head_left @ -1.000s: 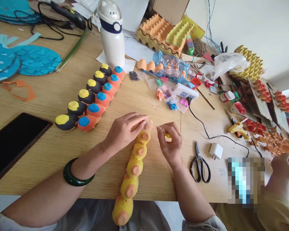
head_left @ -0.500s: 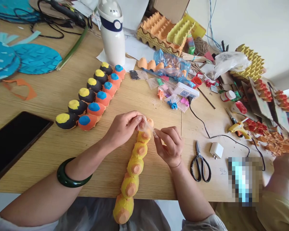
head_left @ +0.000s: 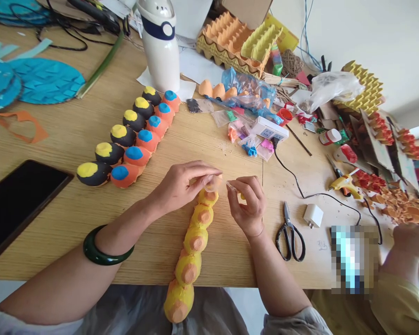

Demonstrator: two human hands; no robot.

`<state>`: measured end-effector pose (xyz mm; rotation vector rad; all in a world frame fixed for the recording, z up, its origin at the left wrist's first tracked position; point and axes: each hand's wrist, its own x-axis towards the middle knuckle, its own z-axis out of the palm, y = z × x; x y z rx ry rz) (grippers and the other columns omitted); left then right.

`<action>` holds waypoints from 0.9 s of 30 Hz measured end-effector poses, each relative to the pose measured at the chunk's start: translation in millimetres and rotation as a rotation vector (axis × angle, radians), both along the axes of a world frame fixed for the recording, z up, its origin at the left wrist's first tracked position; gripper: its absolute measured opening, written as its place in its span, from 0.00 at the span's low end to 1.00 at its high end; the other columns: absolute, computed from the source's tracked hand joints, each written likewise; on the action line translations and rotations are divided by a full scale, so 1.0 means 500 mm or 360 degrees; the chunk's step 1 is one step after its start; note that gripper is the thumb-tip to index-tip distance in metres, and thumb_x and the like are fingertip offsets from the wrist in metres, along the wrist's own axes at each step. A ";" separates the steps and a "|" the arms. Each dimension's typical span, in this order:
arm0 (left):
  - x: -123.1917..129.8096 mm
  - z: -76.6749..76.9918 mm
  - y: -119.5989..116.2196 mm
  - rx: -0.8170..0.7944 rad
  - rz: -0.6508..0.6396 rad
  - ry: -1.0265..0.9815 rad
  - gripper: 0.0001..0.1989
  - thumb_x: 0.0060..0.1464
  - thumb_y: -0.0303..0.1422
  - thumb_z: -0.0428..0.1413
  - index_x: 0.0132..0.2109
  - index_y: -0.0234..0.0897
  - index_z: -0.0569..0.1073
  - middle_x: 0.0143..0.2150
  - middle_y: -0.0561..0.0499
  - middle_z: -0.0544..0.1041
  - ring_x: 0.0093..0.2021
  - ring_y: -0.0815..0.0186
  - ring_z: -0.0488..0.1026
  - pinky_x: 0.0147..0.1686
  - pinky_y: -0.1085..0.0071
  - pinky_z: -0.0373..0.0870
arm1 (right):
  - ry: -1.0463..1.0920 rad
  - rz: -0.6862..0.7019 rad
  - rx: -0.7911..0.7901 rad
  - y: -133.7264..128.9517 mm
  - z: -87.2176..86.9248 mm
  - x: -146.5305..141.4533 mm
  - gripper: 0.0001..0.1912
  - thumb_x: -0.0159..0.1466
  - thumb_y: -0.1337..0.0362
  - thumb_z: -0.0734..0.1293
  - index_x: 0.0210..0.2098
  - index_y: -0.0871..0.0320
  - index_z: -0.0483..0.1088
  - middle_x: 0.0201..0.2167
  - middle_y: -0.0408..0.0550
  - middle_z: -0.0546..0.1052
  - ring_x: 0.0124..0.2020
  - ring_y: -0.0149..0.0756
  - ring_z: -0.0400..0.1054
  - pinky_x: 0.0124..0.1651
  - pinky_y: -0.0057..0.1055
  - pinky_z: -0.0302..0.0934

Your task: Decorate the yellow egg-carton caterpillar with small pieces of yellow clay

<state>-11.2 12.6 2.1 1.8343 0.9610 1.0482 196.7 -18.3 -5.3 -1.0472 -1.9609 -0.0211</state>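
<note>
My left hand (head_left: 181,184) pinches a small clear plastic piece (head_left: 213,183) above the far end of a yellow strip of egg cups (head_left: 197,242). The strip's cups have orange tops, and its near end overhangs the table edge. To its right, my right hand (head_left: 247,202) is closed, with a bit of clear plastic between thumb and forefinger. Some yellow shows beneath its fingers. Left of my hands lie a black cup row with yellow tops (head_left: 120,135) and an orange-red row with blue tops (head_left: 148,135).
A black phone (head_left: 21,204) lies left; scissors (head_left: 288,235) and a white adapter (head_left: 313,215) lie right. Behind stand a white bottle (head_left: 160,51), a power strip (head_left: 269,128) and egg trays (head_left: 230,42). Another person's hand (head_left: 410,239) is at the far right.
My hands have moved slightly apart. The clear plastic stretched between them before; now separate bits show at each hand. The view has shifted a little.
</note>
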 end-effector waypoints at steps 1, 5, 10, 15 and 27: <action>-0.004 0.002 0.002 -0.0058 -0.0017 0.0011 0.16 0.69 0.36 0.53 0.52 0.39 0.84 0.51 0.46 0.86 0.49 0.61 0.83 0.49 0.70 0.77 | 0.0007 -0.0012 0.0000 0.001 0.000 0.001 0.08 0.69 0.73 0.67 0.42 0.53 0.72 0.33 0.47 0.77 0.32 0.36 0.70 0.33 0.35 0.65; -0.017 0.005 0.006 -0.0169 -0.0071 0.0068 0.17 0.68 0.38 0.54 0.54 0.39 0.83 0.51 0.48 0.86 0.50 0.59 0.84 0.47 0.70 0.78 | -0.0019 -0.0028 0.0023 0.005 0.002 0.006 0.08 0.69 0.73 0.67 0.43 0.53 0.72 0.33 0.47 0.77 0.32 0.37 0.70 0.34 0.35 0.66; -0.005 0.001 -0.001 -0.0290 0.0153 0.0017 0.16 0.65 0.35 0.55 0.52 0.36 0.84 0.47 0.46 0.87 0.46 0.59 0.85 0.46 0.68 0.79 | -0.0129 0.0109 0.0223 0.001 -0.002 0.000 0.09 0.68 0.73 0.68 0.44 0.53 0.72 0.31 0.47 0.77 0.30 0.35 0.68 0.31 0.33 0.65; 0.011 0.002 -0.002 -0.0738 0.0354 -0.0512 0.15 0.57 0.34 0.62 0.49 0.31 0.81 0.38 0.45 0.87 0.39 0.59 0.85 0.41 0.67 0.80 | -0.0212 0.0149 0.0252 -0.006 -0.008 -0.009 0.11 0.67 0.73 0.68 0.46 0.51 0.73 0.31 0.46 0.78 0.29 0.35 0.69 0.29 0.32 0.66; 0.021 0.003 -0.001 -0.1176 0.0183 -0.0714 0.20 0.52 0.48 0.68 0.37 0.32 0.82 0.37 0.44 0.85 0.38 0.59 0.83 0.42 0.62 0.83 | 0.0223 -0.0090 -0.0141 -0.005 -0.019 -0.012 0.06 0.69 0.71 0.68 0.41 0.54 0.74 0.32 0.46 0.77 0.33 0.35 0.71 0.31 0.33 0.64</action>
